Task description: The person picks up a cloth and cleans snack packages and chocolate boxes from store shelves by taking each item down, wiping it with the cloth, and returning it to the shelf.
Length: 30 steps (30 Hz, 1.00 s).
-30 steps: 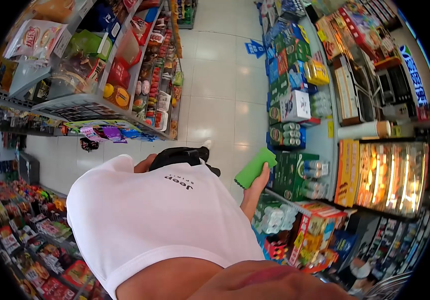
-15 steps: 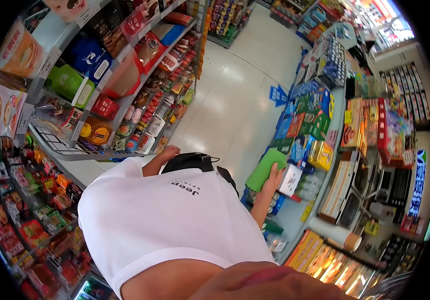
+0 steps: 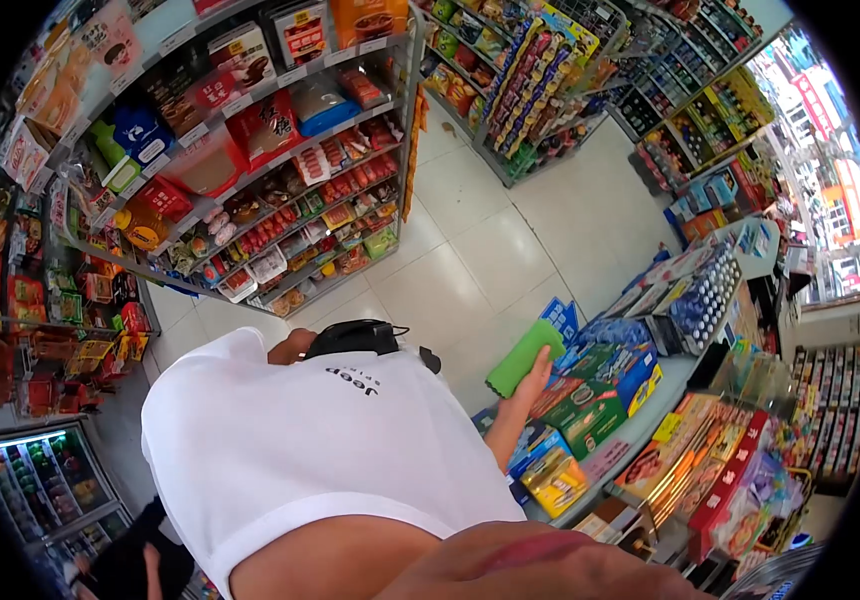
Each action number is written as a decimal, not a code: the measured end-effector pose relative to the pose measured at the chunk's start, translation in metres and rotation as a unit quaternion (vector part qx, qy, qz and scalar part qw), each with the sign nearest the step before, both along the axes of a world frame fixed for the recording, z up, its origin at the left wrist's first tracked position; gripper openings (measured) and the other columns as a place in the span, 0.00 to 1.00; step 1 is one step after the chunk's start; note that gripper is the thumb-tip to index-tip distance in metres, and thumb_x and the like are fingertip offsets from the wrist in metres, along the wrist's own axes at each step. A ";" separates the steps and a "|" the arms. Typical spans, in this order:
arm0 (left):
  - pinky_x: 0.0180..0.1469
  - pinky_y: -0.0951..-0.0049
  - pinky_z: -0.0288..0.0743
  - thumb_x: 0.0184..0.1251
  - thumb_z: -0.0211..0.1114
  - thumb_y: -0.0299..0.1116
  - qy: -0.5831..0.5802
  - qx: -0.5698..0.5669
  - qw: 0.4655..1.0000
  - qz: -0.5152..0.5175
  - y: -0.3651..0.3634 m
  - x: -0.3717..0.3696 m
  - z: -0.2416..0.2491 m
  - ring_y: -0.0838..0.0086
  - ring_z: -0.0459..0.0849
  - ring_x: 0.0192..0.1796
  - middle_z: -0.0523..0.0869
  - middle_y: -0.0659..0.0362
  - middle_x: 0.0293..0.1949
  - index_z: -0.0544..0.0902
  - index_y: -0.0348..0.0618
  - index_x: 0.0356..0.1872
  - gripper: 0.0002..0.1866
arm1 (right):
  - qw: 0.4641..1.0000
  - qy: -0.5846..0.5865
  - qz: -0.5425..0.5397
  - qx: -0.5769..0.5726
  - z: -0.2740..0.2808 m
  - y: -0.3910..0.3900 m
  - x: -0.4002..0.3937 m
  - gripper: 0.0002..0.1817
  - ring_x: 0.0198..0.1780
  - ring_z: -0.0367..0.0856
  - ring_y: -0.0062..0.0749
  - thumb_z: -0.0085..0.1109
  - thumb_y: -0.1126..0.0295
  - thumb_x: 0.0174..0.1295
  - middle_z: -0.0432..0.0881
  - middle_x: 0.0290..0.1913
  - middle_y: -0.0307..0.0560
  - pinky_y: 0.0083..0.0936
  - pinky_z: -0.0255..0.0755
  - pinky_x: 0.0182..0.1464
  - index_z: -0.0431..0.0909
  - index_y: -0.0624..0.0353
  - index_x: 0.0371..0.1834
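The right hand (image 3: 533,378) grips a green cloth (image 3: 522,356), holding it just above the stacked boxes (image 3: 590,395) along the counter's (image 3: 640,425) front edge. The left hand (image 3: 290,346) peeks past the white shirt (image 3: 320,450); I cannot tell its grip.

Pale tiled floor (image 3: 470,250); stocked shelves (image 3: 280,170) left; bright window (image 3: 830,190) right.

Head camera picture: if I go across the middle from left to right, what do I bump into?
Drinks fridge → white shirt → left hand → right hand holding a green cloth → stacked boxes → counter with snacks.
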<state>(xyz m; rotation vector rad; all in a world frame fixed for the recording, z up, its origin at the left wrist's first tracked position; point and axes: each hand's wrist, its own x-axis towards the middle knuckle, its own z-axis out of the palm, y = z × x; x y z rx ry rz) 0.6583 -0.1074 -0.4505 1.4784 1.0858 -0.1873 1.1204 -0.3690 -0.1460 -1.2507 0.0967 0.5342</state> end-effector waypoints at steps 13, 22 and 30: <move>0.49 0.60 0.81 0.72 0.64 0.39 0.018 0.004 0.997 0.071 0.006 0.197 -0.015 0.67 0.88 0.44 0.90 0.55 0.42 0.87 0.42 0.46 0.13 | 0.970 0.019 0.239 -0.039 -0.037 0.130 0.197 0.20 0.39 0.80 0.21 0.61 0.56 0.76 0.84 0.42 0.36 0.22 0.76 0.40 0.79 0.56 0.62; 0.50 0.49 0.79 0.70 0.64 0.42 0.037 -0.222 0.883 0.411 0.112 0.385 -0.035 0.62 0.87 0.49 0.86 0.55 0.49 0.82 0.50 0.53 0.15 | 0.972 -0.065 0.221 -0.051 0.014 0.271 0.375 0.22 0.41 0.82 0.25 0.58 0.54 0.77 0.83 0.45 0.39 0.26 0.78 0.42 0.77 0.57 0.64; 0.48 0.61 0.81 0.73 0.65 0.50 -0.107 -0.141 0.910 0.375 0.241 0.547 0.047 0.70 0.88 0.50 0.86 0.60 0.53 0.79 0.52 0.57 0.20 | 0.988 0.047 0.147 -0.018 -0.015 0.388 0.525 0.27 0.48 0.82 0.33 0.57 0.45 0.76 0.82 0.50 0.42 0.36 0.80 0.46 0.76 0.55 0.63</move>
